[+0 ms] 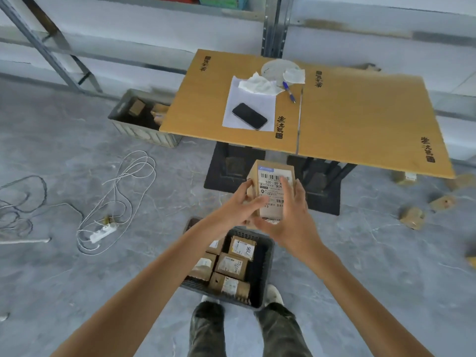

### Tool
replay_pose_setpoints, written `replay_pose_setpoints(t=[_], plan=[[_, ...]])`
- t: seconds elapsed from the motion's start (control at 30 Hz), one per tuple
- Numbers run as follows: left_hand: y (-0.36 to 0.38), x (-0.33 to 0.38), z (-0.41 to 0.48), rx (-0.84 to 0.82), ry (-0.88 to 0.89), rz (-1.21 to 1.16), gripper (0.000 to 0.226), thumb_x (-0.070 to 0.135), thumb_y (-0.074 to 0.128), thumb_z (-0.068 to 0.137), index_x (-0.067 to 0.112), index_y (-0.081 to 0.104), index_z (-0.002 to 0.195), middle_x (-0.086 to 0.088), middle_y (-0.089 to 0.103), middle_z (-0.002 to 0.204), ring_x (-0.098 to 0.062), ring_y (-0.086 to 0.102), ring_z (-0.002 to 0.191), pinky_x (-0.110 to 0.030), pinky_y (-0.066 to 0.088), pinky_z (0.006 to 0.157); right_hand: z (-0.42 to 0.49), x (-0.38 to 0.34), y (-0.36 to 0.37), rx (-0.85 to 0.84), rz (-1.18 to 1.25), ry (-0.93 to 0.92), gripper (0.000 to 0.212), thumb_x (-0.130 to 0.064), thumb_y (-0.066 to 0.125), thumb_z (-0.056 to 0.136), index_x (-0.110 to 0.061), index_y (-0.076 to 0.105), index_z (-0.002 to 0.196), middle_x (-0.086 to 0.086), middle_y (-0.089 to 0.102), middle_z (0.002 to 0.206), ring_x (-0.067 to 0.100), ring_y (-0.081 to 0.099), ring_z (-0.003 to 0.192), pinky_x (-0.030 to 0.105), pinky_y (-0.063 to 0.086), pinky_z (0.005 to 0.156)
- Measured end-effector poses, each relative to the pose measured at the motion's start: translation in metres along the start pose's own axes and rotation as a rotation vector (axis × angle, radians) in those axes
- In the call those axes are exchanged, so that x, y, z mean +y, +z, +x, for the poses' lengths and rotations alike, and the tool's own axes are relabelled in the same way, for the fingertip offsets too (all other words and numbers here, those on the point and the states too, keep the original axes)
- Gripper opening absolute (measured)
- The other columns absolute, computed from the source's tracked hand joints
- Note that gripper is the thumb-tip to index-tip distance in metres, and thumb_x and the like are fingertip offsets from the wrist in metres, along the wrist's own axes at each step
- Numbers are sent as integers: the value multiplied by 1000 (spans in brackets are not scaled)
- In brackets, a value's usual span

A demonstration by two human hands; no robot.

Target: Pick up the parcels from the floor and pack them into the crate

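- The held parcel (273,188) is a small cardboard box with a white barcode label facing up. It is in the air above the far rim of the crate (265,275) and touches nothing but the hands.
- The left hand (238,203) grips its left side with the fingers curled round the edge.
- The right hand (292,222) holds its right side, thumb under the near end and fingers lying across the label.
- The crate is dark plastic with latticed walls and stands on the floor (64,292) just ahead of the two shoes (274,295).
- Five packed parcels (231,267) show inside, tight against the left and middle. A dark open strip runs along the inside of the right wall. The left forearm hides the far left corner.
- The near edge of the table (360,119) overhangs just beyond the held parcel, with two black table bases (229,167) under it.
- Bare floor lies open on both sides of the crate. To the left, well apart, one power strip (103,231) lies among loose loops of cord.
- Four loose parcels (413,217) lie on the floor at right, well apart from the crate. A blurred yellowish thing at the right frame edge cannot be identified.
- One grey bin (144,131) holding boxes sits partly under the table's left edge.
- The tabletop carries one phone (249,116) on one sheet of paper (257,99), one pen (289,92), two tissues (257,83) and one plate (275,66).
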State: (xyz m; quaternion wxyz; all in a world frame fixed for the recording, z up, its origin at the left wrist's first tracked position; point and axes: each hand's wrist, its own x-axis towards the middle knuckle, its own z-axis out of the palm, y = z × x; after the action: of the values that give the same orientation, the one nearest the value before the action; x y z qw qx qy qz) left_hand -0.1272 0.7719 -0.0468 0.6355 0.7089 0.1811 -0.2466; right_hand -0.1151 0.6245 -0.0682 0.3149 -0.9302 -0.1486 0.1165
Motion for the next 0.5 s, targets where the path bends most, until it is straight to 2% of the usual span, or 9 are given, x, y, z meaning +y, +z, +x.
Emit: replay_pose_setpoints(t=[0.1, 0.17, 0.23, 0.3, 0.37, 0.5], plan=[[-20, -28, 12, -114, -69, 40, 69, 45, 49, 91, 33, 12, 148, 2, 49, 135, -19, 55, 116, -38, 49, 93, -6, -9, 35, 25, 13, 131, 102, -68, 60, 66, -27, 10, 145, 5, 16, 149, 25, 35, 132, 45, 51, 93], [-31, -48, 23, -173, -109, 74, 65, 46, 43, 94, 31, 12, 149, 4, 41, 144, -18, 45, 126, -38, 43, 98, -7, -6, 61, 2, -7, 217, 102, -65, 64, 70, -25, 9, 147, 3, 14, 150, 24, 32, 134, 45, 47, 98], [-39, -75, 38, -229, -135, 108, 59, 43, 38, 97, 27, 15, 149, 7, 38, 143, -13, 41, 126, -35, 38, 102, -9, 6, 90, -59, -48, 301, 103, -64, 63, 72, -24, 5, 148, 3, 8, 153, 24, 26, 136, 44, 42, 103], [-41, -109, 55, -293, -157, 140, 54, 40, 36, 99, 26, 18, 148, 8, 38, 142, -11, 41, 124, -33, 35, 105, -14, 27, 123, -157, -54, 395, 105, -62, 62, 74, -25, -2, 148, 3, 1, 154, 26, 21, 139, 45, 38, 107], [-39, -151, 78, -333, -201, 183, 55, 40, 36, 99, 27, 17, 148, 6, 34, 146, -14, 38, 130, -30, 32, 104, -17, 54, 158, -241, -19, 477, 106, -58, 63, 75, -25, -6, 149, 3, 1, 154, 28, 21, 140, 44, 36, 109], [-24, -257, 137, -371, -256, 228, 51, 31, 35, 101, 25, 19, 148, 3, 30, 149, -17, 33, 136, -25, 27, 106, -16, 120, 246, -296, 65, 613, 99, -55, 63, 79, -23, 1, 149, 5, 14, 147, 21, 29, 133, 37, 38, 107]])
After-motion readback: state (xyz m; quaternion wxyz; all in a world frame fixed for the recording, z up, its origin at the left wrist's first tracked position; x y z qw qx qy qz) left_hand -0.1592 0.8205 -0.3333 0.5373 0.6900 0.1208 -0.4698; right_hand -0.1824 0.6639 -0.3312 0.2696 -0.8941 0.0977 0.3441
